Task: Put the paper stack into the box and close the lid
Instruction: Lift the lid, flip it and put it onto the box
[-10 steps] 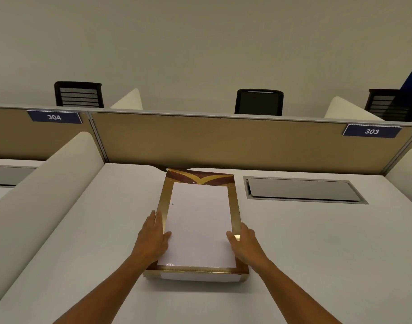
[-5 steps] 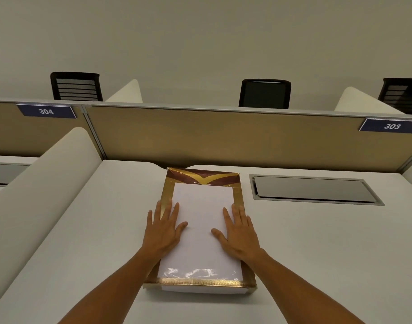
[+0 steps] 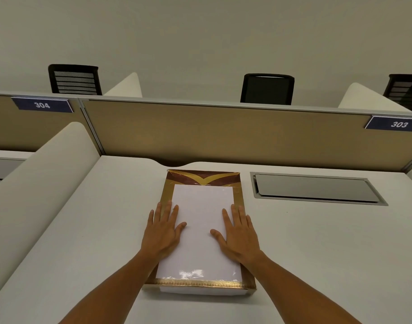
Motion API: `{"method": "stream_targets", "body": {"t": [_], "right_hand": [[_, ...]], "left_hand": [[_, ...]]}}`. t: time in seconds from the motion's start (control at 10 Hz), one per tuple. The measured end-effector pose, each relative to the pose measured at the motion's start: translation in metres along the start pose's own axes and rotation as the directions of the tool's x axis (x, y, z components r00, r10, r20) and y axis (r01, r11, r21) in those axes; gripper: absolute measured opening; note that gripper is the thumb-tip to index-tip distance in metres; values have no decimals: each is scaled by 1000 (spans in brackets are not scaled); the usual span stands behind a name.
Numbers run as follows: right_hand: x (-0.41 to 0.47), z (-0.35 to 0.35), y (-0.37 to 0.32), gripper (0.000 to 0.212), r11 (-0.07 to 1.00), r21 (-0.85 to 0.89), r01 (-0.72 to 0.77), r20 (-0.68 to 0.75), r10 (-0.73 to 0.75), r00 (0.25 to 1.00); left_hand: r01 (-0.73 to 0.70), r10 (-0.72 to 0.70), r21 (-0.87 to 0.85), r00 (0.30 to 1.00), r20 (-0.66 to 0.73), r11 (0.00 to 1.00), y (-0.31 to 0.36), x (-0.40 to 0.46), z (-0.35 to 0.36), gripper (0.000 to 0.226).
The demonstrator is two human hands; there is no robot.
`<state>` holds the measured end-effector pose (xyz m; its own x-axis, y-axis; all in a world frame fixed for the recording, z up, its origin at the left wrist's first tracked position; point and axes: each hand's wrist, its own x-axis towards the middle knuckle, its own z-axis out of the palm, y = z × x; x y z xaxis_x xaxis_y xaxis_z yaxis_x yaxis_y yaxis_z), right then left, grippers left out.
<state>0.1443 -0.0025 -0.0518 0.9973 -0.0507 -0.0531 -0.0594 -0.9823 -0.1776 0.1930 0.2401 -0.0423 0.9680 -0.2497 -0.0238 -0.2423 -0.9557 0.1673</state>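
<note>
A flat box [image 3: 201,291] lies lengthwise on the white desk in front of me. Its gold and brown lid [image 3: 202,180] sits down on the white base. The lid's middle is a glossy panel, and a white sheet of the paper stack [image 3: 203,206] shows across it. My left hand [image 3: 161,232] lies flat on the lid's left side with its fingers spread. My right hand [image 3: 240,235] lies flat on the right side in the same way. Neither hand grips anything.
A grey cable hatch [image 3: 314,189] is set into the desk [image 3: 317,242] to the right of the box. A tan partition [image 3: 223,136] closes the far edge, and a cream curved divider [image 3: 36,183] runs along the left. Black chairs [image 3: 268,88] stand behind the partition.
One second ago both hands held the lid's side edges. They have moved onto the top of the lid and now rest there flat. The box has stayed in place.
</note>
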Motion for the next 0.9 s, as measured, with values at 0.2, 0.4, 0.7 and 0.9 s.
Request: {"method": "stream_targets", "body": {"t": [0.2, 0.4, 0.7, 0.9], "right_hand": [[1, 3, 2, 95, 1000, -15, -1, -17, 1, 1000], [2, 6, 1, 97, 999, -29, -12, 8, 12, 1000], [4, -16, 4, 90, 1000, 8, 8, 181, -9, 983], [1, -58, 13, 89, 997, 20, 72, 80, -73, 994]], "left_hand": [[1, -1, 30, 1000, -6, 1000, 1, 0, 1, 108], [1, -1, 46, 1000, 0, 999, 2, 2, 2, 109], [43, -59, 167, 994, 90, 985, 14, 4, -16, 84], [16, -11, 205, 1000, -24, 979, 46, 2, -52, 94]]}}
